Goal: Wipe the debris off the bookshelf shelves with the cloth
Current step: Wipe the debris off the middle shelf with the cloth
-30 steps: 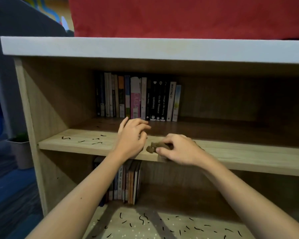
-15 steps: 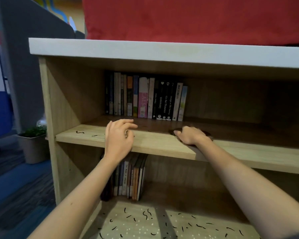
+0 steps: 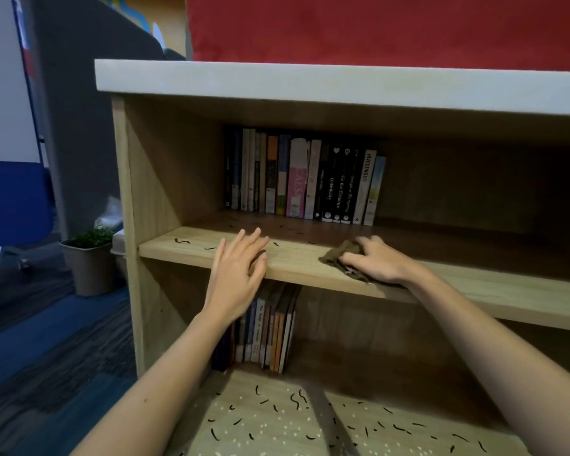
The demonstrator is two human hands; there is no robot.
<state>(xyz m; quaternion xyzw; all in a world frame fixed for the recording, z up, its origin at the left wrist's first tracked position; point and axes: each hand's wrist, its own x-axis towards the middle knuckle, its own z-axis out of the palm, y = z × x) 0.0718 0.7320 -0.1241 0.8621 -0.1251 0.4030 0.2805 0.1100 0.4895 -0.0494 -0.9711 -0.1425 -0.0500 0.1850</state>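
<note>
A brown cloth (image 3: 338, 255) lies crumpled on the middle shelf (image 3: 297, 268) of the wooden bookshelf. My right hand (image 3: 377, 263) lies on top of the cloth and presses it onto the board, fingers pointing left. My left hand (image 3: 237, 274) hovers at the shelf's front edge with its fingers spread and holds nothing. Black debris strands (image 3: 182, 241) lie on the left part of the middle shelf. More black debris strands (image 3: 297, 401) and pale specks are scattered over the bottom shelf (image 3: 310, 432).
A row of upright books (image 3: 303, 179) stands at the back of the middle shelf. Another row of books (image 3: 264, 330) stands below it. A potted plant (image 3: 88, 258) sits on the floor left of the bookshelf. A red panel (image 3: 389, 28) rises behind the top board.
My right hand has gone from pinching the bunched cloth at the shelf's front edge to lying over it on the board. My left hand has opened its fingers. The view has shifted left.
</note>
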